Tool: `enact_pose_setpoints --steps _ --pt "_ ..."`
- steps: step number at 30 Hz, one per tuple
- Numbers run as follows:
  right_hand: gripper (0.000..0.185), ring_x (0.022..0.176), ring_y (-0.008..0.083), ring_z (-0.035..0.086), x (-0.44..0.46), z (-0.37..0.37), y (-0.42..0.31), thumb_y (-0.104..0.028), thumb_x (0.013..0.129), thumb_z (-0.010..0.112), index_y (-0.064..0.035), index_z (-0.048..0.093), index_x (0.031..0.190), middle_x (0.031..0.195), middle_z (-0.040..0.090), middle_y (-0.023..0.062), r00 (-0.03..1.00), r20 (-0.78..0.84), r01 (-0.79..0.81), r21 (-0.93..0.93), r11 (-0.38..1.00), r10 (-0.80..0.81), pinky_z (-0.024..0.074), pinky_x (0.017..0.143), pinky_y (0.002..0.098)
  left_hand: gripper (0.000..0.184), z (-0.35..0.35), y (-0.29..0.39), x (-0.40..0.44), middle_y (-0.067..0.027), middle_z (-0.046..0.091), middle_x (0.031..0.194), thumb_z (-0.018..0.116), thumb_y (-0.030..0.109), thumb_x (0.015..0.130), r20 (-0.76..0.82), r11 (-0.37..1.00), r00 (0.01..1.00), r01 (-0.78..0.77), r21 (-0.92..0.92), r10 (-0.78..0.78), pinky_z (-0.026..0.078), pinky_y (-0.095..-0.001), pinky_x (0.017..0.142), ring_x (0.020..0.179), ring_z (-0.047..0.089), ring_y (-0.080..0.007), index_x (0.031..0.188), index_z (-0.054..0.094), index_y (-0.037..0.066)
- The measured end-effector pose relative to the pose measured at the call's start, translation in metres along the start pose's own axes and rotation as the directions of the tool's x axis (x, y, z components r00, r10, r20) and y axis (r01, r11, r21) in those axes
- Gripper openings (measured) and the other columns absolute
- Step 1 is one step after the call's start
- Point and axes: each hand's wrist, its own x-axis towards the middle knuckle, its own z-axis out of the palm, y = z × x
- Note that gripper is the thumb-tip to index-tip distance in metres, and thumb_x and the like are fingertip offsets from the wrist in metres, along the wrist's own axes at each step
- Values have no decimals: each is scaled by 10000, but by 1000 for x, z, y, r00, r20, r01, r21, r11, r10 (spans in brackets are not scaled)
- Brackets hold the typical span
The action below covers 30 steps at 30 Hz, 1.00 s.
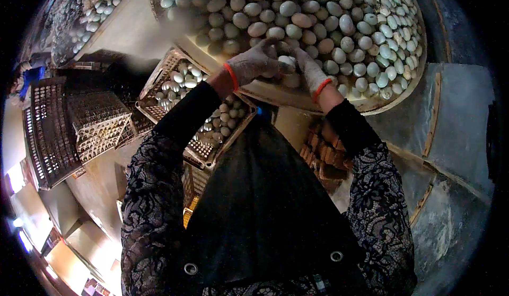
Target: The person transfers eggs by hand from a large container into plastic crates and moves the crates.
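Both of my hands wear pale knitted gloves with orange-red cuffs. They meet at the near rim of a big round tray (366, 105) heaped with pale green, grey and brownish eggs (347, 24). My left hand (255, 64) has its fingers curled around a pale egg (287, 62) between the hands. From the other side, my right hand (310, 69) closes its bent fingers against the same egg. Some fingertips are hidden, so any further eggs inside the hands cannot be made out.
A plastic crate (159, 76) with white and brownish eggs stands left of the tray, beside my left forearm. Dark stacked crates (55, 126) are further left. Another egg-filled container (98, 18) is at upper left. Bricks (326, 150) lie below the tray. My dark apron (265, 200) hangs in front.
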Motion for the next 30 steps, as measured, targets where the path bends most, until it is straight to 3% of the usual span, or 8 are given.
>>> enact_pose_setpoints --steps 3,13,19,21,23,27,29,30 --pt "518 1029 176 550 49 -39 30 -451 912 510 -87 509 1280 1209 559 62 964 116 257 -152 954 -241 471 840 311 701 7 -6 -3 -42 588 1127 765 180 748 -93 913 978 -139 383 188 496 -278 825 979 548 -140 1332 391 75" --pt "527 1017 182 565 -7 11 2 -470 862 582 -108 546 1243 1161 592 59 993 5 117 78 990 -118 478 841 313 855 5 -1 0 -72 566 1186 827 183 674 -127 980 990 -34 197 59 540 -284 707 983 579 -145 1368 348 41" --pt "612 1084 229 516 -39 14 -7 -556 869 482 -122 484 1300 1224 540 73 958 -53 283 -13 959 -283 474 869 374 776 29 23 -18 -73 616 1094 807 173 695 -181 959 945 -252 127 272 551 -270 676 868 619 -150 1337 398 23" --pt "579 1046 217 527 -23 5 -14 -555 883 468 -109 516 1251 1194 549 73 952 -95 278 -137 951 -292 460 871 364 697 33 37 -34 -66 540 1273 722 26 777 -152 922 948 -220 318 279 502 -314 896 1074 556 -170 1377 369 42" --pt "564 1037 216 531 -35 34 -14 -543 892 463 -105 522 1242 1185 553 74 940 -22 331 -174 928 -339 459 870 361 708 34 48 -54 -58 651 981 814 193 700 -146 844 840 -486 226 522 556 -276 699 828 636 -149 1292 463 26" --pt "519 1010 214 542 -59 96 -14 -509 918 448 -92 538 1214 1156 564 76 816 178 578 -229 783 -550 459 866 352 701 54 86 -150 -152 377 1426 623 79 890 -236 858 825 -486 165 513 461 -298 943 1231 456 -210 1464 220 90" --pt "341 1139 273 545 -64 133 1 -181 946 398 -82 548 1236 1225 583 118 379 552 848 -528 41 -743 426 994 365 724 40 61 -186 -111 566 1183 809 173 713 -460 757 632 -340 558 623 529 -295 846 1017 590 -171 1327 448 43" --pt "341 1139 273 545 -62 153 12 -181 946 398 -82 548 1236 1225 583 118 381 570 855 -516 43 -728 426 994 365 735 36 50 -208 -136 504 1277 782 124 742 -530 833 662 -289 472 530 495 -308 919 1107 543 -182 1363 398 40"
